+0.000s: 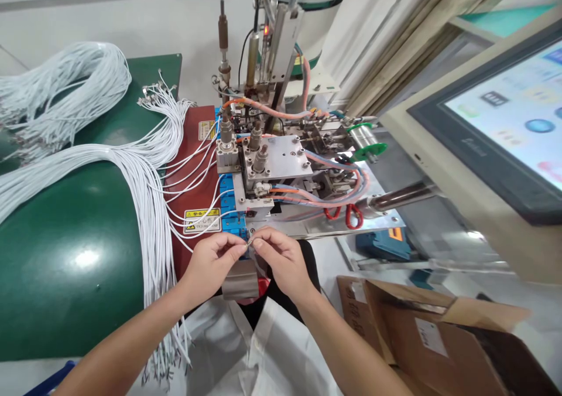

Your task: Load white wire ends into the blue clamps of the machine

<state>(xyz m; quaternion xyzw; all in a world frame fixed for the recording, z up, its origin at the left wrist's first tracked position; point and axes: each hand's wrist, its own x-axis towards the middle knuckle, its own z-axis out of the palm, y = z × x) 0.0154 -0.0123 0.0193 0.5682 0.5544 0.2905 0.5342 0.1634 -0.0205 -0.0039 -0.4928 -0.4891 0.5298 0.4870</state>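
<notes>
wire tip (250, 242) | seemingly pinched between left grip (215, 262) | right grip (283, 262)

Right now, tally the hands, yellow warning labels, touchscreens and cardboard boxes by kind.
Hands: 2, left hand and right hand, pinching a cable end
Yellow warning labels: 2
Touchscreens: 1
Cardboard boxes: 1
Total: 6

1 head-worn view, forward and down, near the machine (272, 167)
</notes>
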